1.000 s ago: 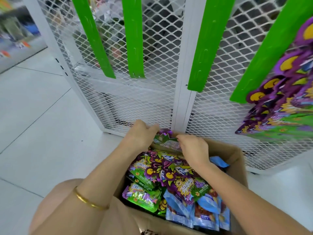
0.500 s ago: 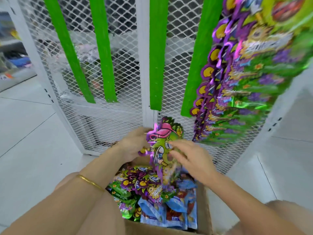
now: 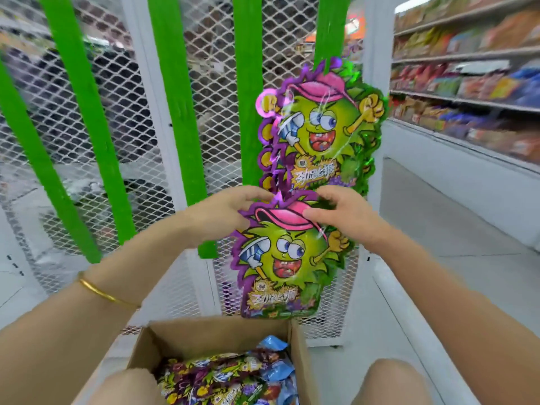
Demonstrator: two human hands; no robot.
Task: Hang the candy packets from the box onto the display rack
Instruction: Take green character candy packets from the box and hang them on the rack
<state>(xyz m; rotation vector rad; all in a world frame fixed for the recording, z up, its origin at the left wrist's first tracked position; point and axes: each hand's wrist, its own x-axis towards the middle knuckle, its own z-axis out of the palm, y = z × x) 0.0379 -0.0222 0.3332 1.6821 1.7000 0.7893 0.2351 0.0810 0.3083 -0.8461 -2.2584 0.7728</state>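
I hold a green and purple candy packet (image 3: 280, 258) with a cartoon face upright in front of the white mesh display rack (image 3: 122, 118). My left hand (image 3: 222, 213) pinches its top left edge and my right hand (image 3: 340, 213) pinches its top right, thumb on the pink cap. Directly above it several packets of the same kind (image 3: 318, 130) hang on a green strip (image 3: 331, 30) of the rack. The open cardboard box (image 3: 216, 331) sits below between my knees, holding several more green, purple and blue packets (image 3: 233, 378).
Bare green hanging strips (image 3: 175, 100) run down the rack to the left. A store shelf (image 3: 467, 83) stocked with goods lines the right side across a white tiled aisle (image 3: 438, 229). My knees flank the box.
Both hands lifted one packet out of the box and raised it up to just beneath the hanging packets. The view swung up and right, bringing the shelf into sight.
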